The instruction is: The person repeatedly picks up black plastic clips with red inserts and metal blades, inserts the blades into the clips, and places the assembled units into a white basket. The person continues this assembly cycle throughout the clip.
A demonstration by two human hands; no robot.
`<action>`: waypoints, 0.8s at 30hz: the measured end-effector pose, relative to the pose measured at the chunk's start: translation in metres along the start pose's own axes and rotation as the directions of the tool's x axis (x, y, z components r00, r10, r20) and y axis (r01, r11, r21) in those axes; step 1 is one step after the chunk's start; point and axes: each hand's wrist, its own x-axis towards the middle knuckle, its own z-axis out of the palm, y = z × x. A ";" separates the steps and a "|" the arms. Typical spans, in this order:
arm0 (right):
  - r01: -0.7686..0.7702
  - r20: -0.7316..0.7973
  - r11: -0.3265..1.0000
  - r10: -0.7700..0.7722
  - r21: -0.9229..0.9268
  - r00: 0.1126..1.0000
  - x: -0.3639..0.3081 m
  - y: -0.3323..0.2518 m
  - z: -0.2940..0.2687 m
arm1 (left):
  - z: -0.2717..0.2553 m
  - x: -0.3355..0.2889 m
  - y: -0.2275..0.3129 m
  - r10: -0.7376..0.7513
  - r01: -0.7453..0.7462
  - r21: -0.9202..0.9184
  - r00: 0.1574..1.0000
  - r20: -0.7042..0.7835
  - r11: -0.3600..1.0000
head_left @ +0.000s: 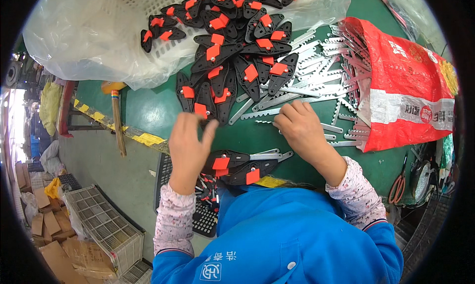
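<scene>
Left hand point(189, 146) is raised at the near edge of the green table point(153, 111), fingers loosely curled, fingertips pinching the lower tip of a black plastic handle piece with an orange-red square tab point(200, 109) at the bottom of the pile. Grip is light, thumb and forefinger only as far as I can tell.

Right hand point(301, 126) lies palm down on the table, fingers bent, fingertips on a flat silver toothed metal strip point(269, 112) at the edge of the strip heap. Can't tell if it is actually gripping the strip or just pressing on it.

Pile of black handle pieces with orange-red tabs point(237, 51) runs from the table centre up into a white perforated plastic basket lined with a clear plastic sheet point(99, 31). Heap of silver toothed strips point(321, 71) spills out of a red woven sack point(405, 81) on the right.

Two assembled units, black handle with a silver strip inserted point(242, 166), lie on the near table edge between the hands, just in front of the blue jacket point(282, 234).

Wooden-handled mallet point(117, 116) lies at the left table edge, well apart from both hands. Pliers with orange grips point(398, 185) sit at the right, near the sack.
</scene>
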 end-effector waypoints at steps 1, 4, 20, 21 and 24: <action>0.002 -0.026 0.999 -0.001 0.051 1.000 0.003 -0.003 0.001 | 0.000 0.009 -0.002 0.097 -0.095 0.039 0.994 -0.049 0.995; -0.040 -0.060 0.958 0.060 0.283 0.996 0.004 -0.009 -0.001 | -0.010 0.030 -0.009 0.381 -0.366 0.227 0.924 -0.023 0.902; -0.243 0.103 0.786 0.226 0.569 0.969 -0.004 -0.034 -0.014 | -0.024 0.005 0.000 0.318 -0.321 -0.021 0.924 0.210 0.947; -0.217 0.085 0.818 0.204 0.533 0.975 -0.004 -0.034 -0.014 | -0.024 0.004 0.001 0.342 -0.346 -0.019 0.914 0.218 0.938; -0.141 0.043 0.884 0.137 0.445 0.990 -0.004 -0.038 -0.015 | -0.023 0.002 0.009 0.440 -0.448 -0.024 0.867 0.234 0.894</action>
